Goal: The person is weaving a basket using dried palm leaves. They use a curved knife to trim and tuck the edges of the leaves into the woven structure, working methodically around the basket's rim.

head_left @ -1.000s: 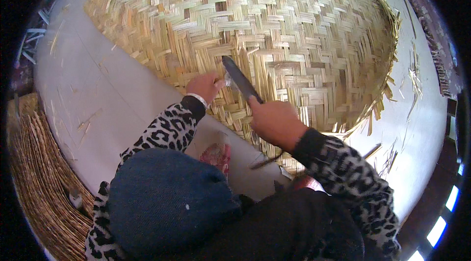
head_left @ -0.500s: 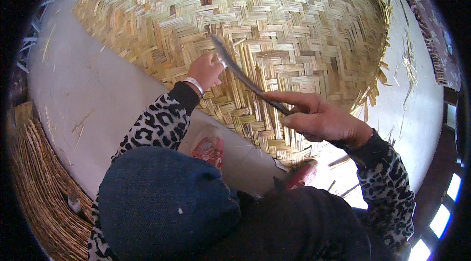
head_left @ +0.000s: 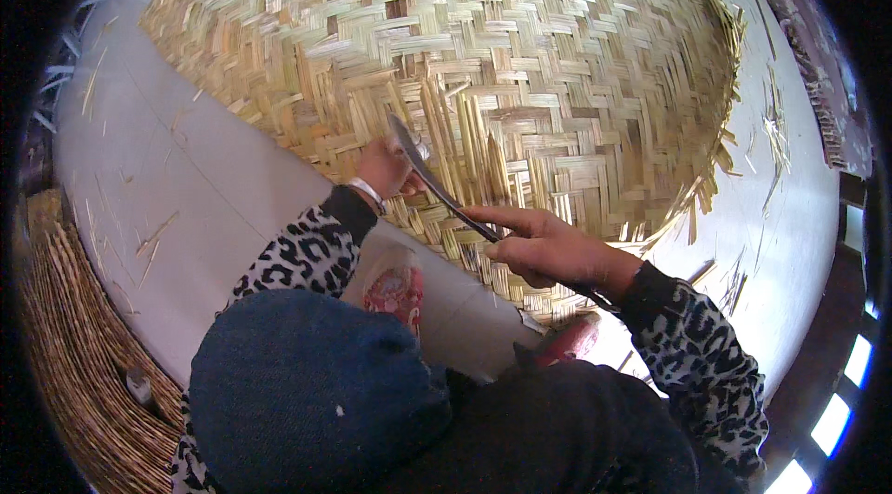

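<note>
Gripping a thin, dark, curved tool [head_left: 429, 180] in the right hand [head_left: 557, 250], with fingers closed round it and index stretched forward. Holding the left hand [head_left: 383, 167] at the woven mat [head_left: 604, 76], near the tool's tip, with fingers bent (cannot tell around what, if anything). Leaning over the mat's near edge, spread on pale floor [head_left: 223, 206] near loose strips [head_left: 776, 136].
</note>
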### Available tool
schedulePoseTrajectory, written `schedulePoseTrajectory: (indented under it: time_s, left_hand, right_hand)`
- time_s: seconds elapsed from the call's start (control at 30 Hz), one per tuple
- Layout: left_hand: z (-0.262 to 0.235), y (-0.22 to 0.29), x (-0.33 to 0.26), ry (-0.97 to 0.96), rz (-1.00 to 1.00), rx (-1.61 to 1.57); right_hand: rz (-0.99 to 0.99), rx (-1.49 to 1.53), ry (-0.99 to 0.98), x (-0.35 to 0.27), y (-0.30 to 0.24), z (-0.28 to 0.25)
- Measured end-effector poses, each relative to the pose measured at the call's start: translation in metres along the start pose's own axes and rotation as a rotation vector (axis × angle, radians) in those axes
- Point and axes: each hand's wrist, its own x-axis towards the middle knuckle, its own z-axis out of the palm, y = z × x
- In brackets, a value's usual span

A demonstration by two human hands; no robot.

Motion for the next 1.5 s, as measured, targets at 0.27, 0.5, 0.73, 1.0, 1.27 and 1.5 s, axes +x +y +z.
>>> schedulePoseTrajectory:
  time_s: [0.27,0.5,0.73,1.0,1.27,1.5]
  left_hand:
    - [0.007,-0.006,-0.009,0.054,-0.034,-0.227]
    - [0.001,-0.006,-0.006,-0.001,-0.120,-0.352]
    - [0.005,-0.005,-0.008,0.132,-0.161,-0.385]
    - [0.008,-0.002,0.007,0.104,-0.267,-0.362]
    - [-0.003,-0.001,-0.006,0.105,0.062,0.483]
    - [0.002,-0.009,0.001,0.194,0.230,0.979]
  right_hand:
    - [-0.182,-0.631,0.259,0.043,0.011,-0.014]
    - [-0.146,-0.953,0.362,0.052,0.007,-0.011]
    - [-0.139,-1.085,0.540,0.082,0.029,0.003]
    - [-0.147,-1.149,0.578,0.095,0.028,0.001]
    - [-0.126,-1.186,0.600,0.093,0.024,0.009]
    - [0.057,-1.287,0.297,-0.009,0.019,0.001]
